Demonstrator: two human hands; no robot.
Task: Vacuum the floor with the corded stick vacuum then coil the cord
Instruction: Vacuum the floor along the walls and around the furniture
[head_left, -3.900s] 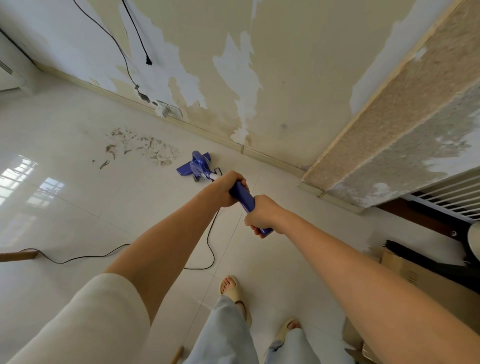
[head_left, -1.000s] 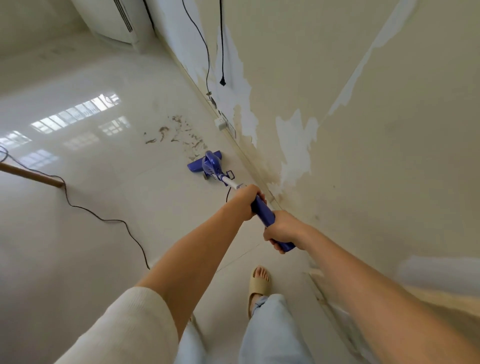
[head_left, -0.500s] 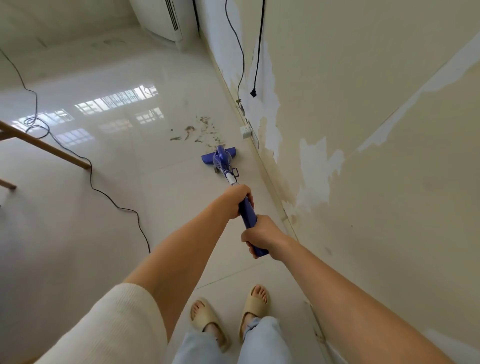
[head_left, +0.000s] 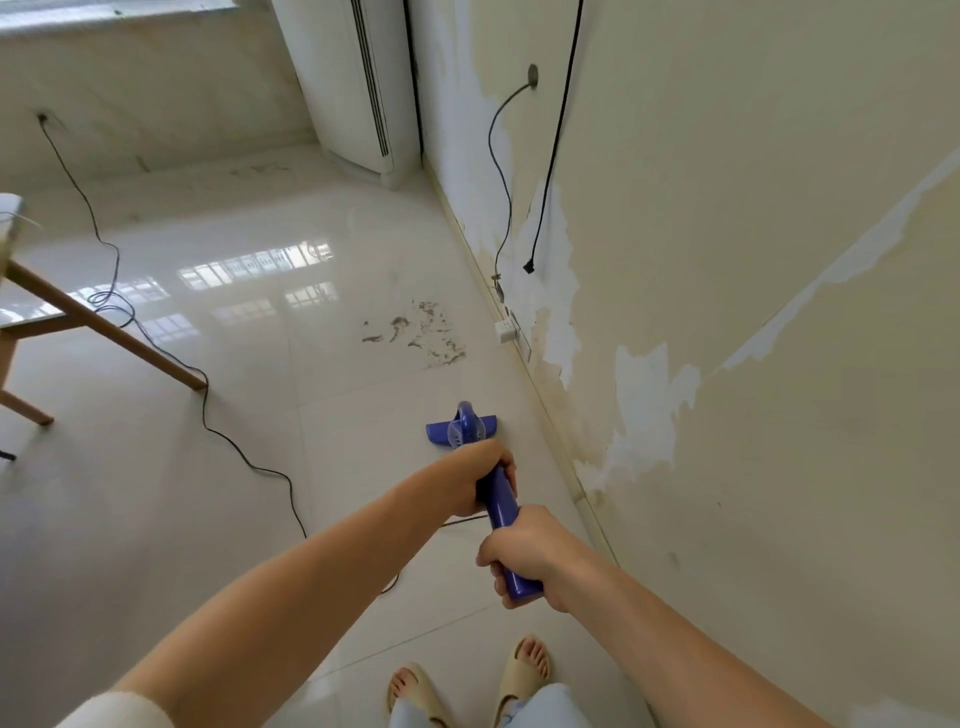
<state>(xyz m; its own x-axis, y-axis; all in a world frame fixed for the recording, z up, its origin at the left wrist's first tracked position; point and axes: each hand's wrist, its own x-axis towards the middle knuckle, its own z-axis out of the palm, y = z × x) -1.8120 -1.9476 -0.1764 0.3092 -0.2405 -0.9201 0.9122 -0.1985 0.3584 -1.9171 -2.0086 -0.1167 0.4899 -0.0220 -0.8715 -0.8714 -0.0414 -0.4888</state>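
Both hands hold the blue stick vacuum by its handle. My left hand grips the upper shaft, and my right hand grips the handle end closer to me. The vacuum's blue floor head rests on the pale tiles near the baseboard. Ahead of it lies a patch of brown debris. The black cord snakes from under my arms across the floor, past a loop, up to a socket on the far wall.
A peeling wall runs along the right, with a white power strip at its base and two black cables hanging. A wooden table leg slants at left. A standing air conditioner fills the far corner.
The view has turned left and lifted to face along the wall. The vacuum head now sits straight ahead, short of the debris. Both hands kept their grip on the handle.
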